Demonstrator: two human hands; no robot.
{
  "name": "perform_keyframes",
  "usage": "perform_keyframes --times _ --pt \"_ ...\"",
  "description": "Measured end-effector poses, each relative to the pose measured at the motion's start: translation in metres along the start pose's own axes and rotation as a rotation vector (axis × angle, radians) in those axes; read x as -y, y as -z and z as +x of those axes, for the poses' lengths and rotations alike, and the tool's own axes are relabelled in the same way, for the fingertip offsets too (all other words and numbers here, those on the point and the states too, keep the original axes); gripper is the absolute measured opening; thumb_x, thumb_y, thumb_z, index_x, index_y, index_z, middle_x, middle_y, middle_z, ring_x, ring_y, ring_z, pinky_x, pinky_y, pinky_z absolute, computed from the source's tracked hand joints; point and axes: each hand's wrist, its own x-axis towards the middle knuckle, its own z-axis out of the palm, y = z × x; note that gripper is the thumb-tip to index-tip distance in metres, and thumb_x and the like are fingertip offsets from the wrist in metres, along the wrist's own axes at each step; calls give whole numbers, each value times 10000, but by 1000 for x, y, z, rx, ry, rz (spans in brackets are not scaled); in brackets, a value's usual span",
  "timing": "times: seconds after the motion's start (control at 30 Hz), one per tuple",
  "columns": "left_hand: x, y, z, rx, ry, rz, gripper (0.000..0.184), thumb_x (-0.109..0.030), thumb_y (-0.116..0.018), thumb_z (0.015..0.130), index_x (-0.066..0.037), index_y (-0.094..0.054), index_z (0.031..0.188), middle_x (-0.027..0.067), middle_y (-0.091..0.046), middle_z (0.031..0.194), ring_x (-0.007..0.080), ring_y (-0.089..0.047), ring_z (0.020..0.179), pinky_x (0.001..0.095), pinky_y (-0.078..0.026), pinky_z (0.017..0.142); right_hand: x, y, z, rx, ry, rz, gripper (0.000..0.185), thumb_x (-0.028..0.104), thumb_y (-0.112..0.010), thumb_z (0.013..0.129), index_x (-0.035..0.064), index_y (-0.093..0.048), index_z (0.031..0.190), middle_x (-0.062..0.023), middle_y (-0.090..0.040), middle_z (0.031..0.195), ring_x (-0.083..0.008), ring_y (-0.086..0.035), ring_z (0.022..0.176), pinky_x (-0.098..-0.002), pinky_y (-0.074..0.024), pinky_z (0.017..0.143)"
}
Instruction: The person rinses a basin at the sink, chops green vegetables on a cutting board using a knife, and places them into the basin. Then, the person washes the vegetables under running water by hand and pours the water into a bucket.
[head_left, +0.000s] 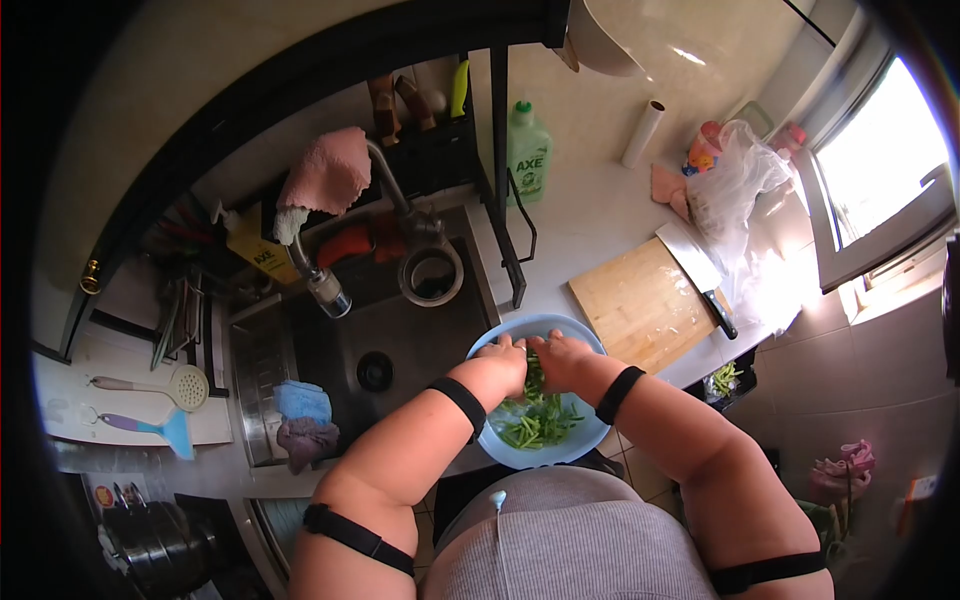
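Note:
A light blue basin (490, 445) stands at the counter's front edge, to the right of the sink, with cut green vegetables (540, 422) in it. My left hand (507, 362) reaches into the basin's upper left part, fingers curled at the greens. Beside it, my right hand (562, 358) is bent down over the same greens, its fingers close to the left hand's. Both hands touch the greens; the fingertips are partly hidden among them.
The metal sink (345, 350) with its faucet (330, 292) lies left. A cutting board (640, 305) with a cleaver (695, 262), a plastic bag (735, 185) and a green soap bottle (528, 155) are at the right and back. A black rack post stands behind the basin.

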Motion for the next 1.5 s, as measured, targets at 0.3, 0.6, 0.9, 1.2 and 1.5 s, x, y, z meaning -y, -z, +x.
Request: perform_keyframes --times 0.3,0.6,0.9,1.2,1.5 --pt "2 -25 14 114 -11 26 1088 -364 -856 480 -83 -268 1351 180 -362 1300 344 -432 1176 392 -397 966 -6 -34 5 180 11 -59 911 333 -788 575 86 -320 1316 -249 -369 1259 -401 -504 1069 -434 -465 858" --pt "-15 -97 27 347 63 65 1160 -562 -699 581 -142 9 1398 174 -275 1354 368 -346 1210 375 -275 1024 2 -66 -9 408 32 -10 1104 459 -790 505 -40 -233 1318 -285 -431 1213 -380 -484 1095 -412 -432 893" --pt "3 -86 35 130 -2 -497 462 -359 -321 920 -24 -413 1225 181 -541 1116 351 -517 1052 392 -382 923 9 -61 6 318 15 27 436 297 -611 715 17 -573 1046 -167 -622 998 -287 -608 945 -352 -480 813" --pt "1 -11 9 134 -41 62 516 -134 -604 759 -42 -448 1241 177 -386 1294 381 -530 1042 410 -444 891 -18 -32 23 -107 117 46 512 164 -645 643 65 -502 1124 -175 -573 1062 -324 -512 1057 -381 -432 885" --pt "9 -36 30 89 -140 61 903 -358 -798 566 -139 -358 1325 170 -304 1331 360 -348 1223 423 -351 1000 -15 -37 30 60 72 -13 815 312 -766 576 75 -383 1254 -182 -521 1130 -342 -484 1099 -388 -421 921"
